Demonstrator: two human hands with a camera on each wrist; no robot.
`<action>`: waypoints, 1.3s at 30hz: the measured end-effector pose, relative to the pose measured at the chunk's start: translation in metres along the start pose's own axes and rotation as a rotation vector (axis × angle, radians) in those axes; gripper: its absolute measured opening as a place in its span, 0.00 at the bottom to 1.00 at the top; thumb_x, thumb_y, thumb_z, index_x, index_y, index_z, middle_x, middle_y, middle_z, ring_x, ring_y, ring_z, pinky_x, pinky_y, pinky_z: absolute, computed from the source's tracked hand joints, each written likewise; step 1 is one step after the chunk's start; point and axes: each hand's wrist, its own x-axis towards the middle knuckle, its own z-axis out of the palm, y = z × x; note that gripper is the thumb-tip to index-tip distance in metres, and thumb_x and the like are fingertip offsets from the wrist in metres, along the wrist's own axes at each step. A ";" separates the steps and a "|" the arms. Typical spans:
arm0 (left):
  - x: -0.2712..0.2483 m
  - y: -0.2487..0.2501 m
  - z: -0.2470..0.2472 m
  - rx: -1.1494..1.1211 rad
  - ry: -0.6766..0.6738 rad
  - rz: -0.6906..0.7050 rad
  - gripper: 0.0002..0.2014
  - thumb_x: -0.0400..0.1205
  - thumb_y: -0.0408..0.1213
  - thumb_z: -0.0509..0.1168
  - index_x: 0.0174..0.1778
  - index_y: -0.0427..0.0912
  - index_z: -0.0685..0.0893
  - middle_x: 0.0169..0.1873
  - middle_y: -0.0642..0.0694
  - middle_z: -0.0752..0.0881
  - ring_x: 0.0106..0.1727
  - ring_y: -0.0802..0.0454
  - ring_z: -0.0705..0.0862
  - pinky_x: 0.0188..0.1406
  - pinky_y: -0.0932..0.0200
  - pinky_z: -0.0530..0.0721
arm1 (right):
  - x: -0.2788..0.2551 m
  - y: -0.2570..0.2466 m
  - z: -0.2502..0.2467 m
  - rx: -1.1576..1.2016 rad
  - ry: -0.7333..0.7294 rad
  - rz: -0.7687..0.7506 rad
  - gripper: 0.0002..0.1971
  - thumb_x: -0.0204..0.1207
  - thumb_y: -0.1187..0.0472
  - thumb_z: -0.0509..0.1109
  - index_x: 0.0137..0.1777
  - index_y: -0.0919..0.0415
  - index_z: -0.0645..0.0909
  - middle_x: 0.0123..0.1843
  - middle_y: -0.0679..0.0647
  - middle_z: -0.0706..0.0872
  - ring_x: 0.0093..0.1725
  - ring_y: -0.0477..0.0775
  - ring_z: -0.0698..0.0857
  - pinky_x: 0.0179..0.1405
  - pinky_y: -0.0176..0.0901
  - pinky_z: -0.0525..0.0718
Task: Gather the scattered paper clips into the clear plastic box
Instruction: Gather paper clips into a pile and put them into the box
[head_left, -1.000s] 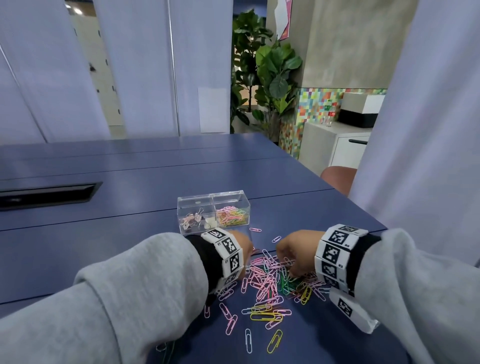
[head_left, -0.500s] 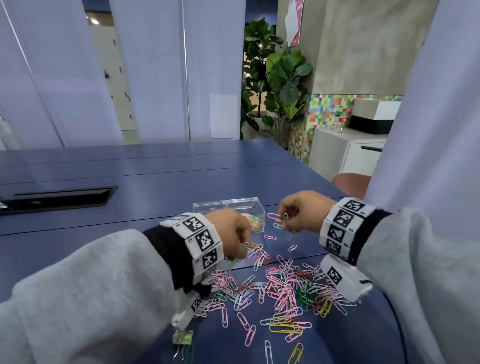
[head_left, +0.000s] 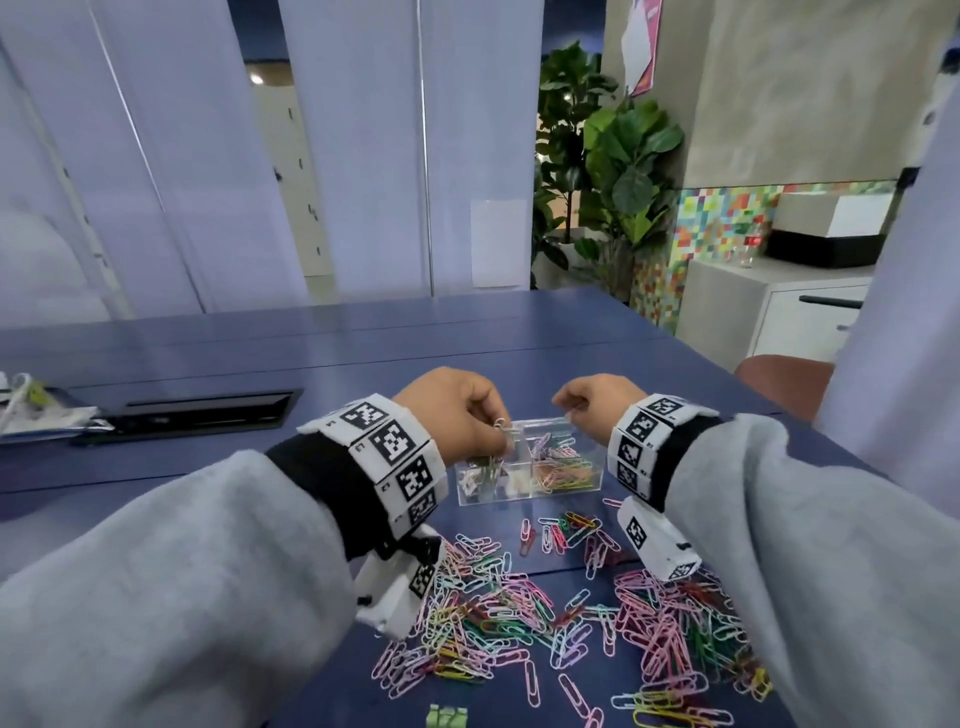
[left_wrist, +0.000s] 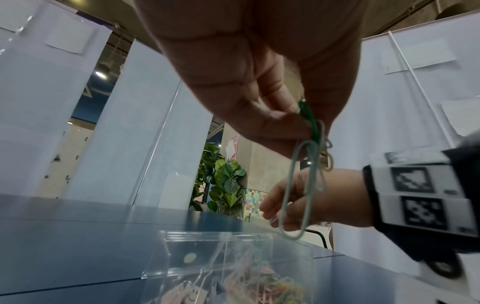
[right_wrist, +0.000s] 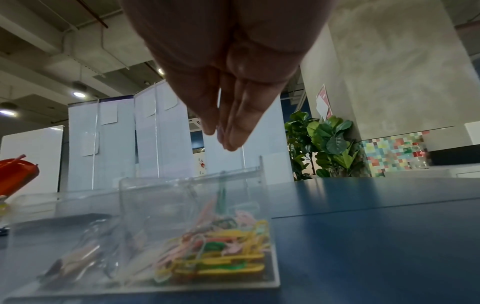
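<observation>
The clear plastic box (head_left: 530, 491) stands on the blue table, with two compartments. Its right one holds coloured paper clips (head_left: 563, 475). My left hand (head_left: 501, 434) hovers over the left compartment and pinches a small bunch of green and pale clips (left_wrist: 307, 164) between thumb and fingers. My right hand (head_left: 569, 415) hangs over the right compartment. In the right wrist view its fingers (right_wrist: 233, 131) point down, straight and close together, with nothing between them. A wide scatter of coloured paper clips (head_left: 519, 613) lies on the table nearer to me than the box (right_wrist: 197, 236).
Green binder clips (head_left: 447, 717) lie at the near edge. A black cable slot (head_left: 208, 405) and some papers (head_left: 36, 415) lie on the table to the left. A brown chair (head_left: 779, 379) stands past the table's right edge. A red object (right_wrist: 15, 176) shows far left.
Both hands rose from the clip pile and moved forward to above the box. The right hand pinched a clip half a second ago and now holds none.
</observation>
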 end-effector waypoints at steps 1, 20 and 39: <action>0.005 0.001 0.001 -0.005 0.016 -0.001 0.10 0.70 0.31 0.76 0.28 0.47 0.82 0.25 0.50 0.86 0.25 0.57 0.83 0.38 0.62 0.84 | -0.003 0.003 0.000 -0.001 -0.007 -0.017 0.17 0.77 0.67 0.62 0.63 0.55 0.82 0.63 0.52 0.86 0.63 0.52 0.83 0.58 0.33 0.74; 0.075 0.020 0.070 0.448 -0.099 -0.052 0.15 0.74 0.41 0.72 0.57 0.46 0.86 0.56 0.47 0.87 0.58 0.48 0.85 0.57 0.58 0.80 | -0.116 0.062 -0.034 -0.297 -0.403 -0.046 0.17 0.76 0.55 0.68 0.65 0.50 0.80 0.62 0.48 0.86 0.59 0.48 0.84 0.55 0.32 0.74; -0.029 0.039 0.122 0.759 -0.607 0.042 0.39 0.69 0.52 0.75 0.75 0.52 0.68 0.71 0.45 0.75 0.71 0.44 0.76 0.65 0.52 0.76 | -0.136 0.049 0.004 -0.383 -0.473 -0.051 0.23 0.70 0.53 0.75 0.66 0.47 0.77 0.63 0.52 0.82 0.60 0.54 0.81 0.57 0.42 0.77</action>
